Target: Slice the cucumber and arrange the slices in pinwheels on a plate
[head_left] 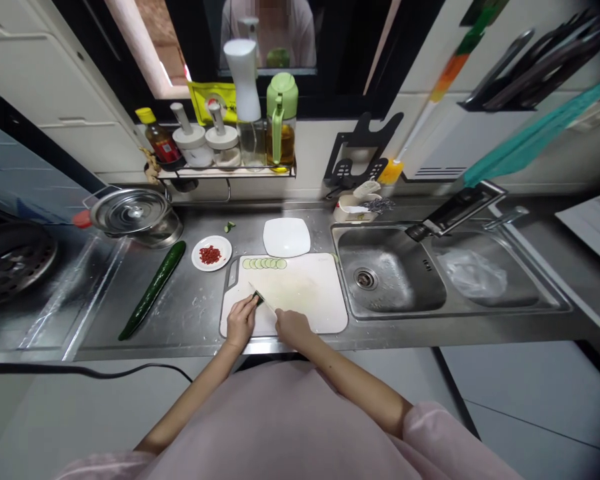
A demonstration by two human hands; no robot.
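My right hand (293, 329) is closed around the handle of a kitchen knife (266, 301), whose blade slants up and left over the white cutting board (320, 287). On the board's left half, my left hand (241, 321) has its fingertips closed on a small dark green cucumber piece (258, 297) right beside the blade. Most of that piece is hidden by the fingers and knife. A row of thin pale cucumber slices (265, 264) lies along the board's far edge. Left of the board, a whole cucumber (155, 287) rests diagonally on the steel counter.
Behind the board stand a white square plate (287, 237) and a small round plate (197, 256) holding chopped red bits. Green scraps (229, 227) lie nearby. A lidded steel pot (140, 217) is back left, the sink (395, 267) right. Seasoning bottles fill a wall rack (220, 173).
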